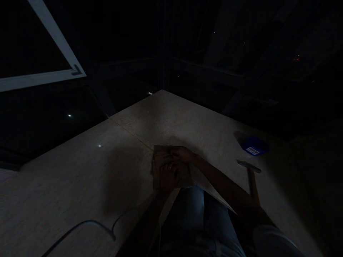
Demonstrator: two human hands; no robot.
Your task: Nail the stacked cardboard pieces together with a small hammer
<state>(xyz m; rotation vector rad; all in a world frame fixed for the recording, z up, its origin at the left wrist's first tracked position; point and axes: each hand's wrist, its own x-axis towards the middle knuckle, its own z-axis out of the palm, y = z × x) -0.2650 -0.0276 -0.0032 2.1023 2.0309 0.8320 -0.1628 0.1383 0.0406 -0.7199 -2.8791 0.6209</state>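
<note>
The scene is very dark. A small flat brown piece (160,160), cardboard or thin wood, lies at the near edge of a pale wooden tabletop (166,117). My left hand (168,176) rests flat on it, a ring on one finger, fingers spread. My right hand (182,154) sits at the piece's far right corner with fingers curled; whether it pinches anything is too dark to tell. A pale sheet (211,189) lies under my right forearm.
A hammer (250,173) lies to the right, head pointing away. A blue tub (254,146) with a white label stands beyond it. A dark cable (88,226) loops across the near left. A white frame (53,53) is at upper left.
</note>
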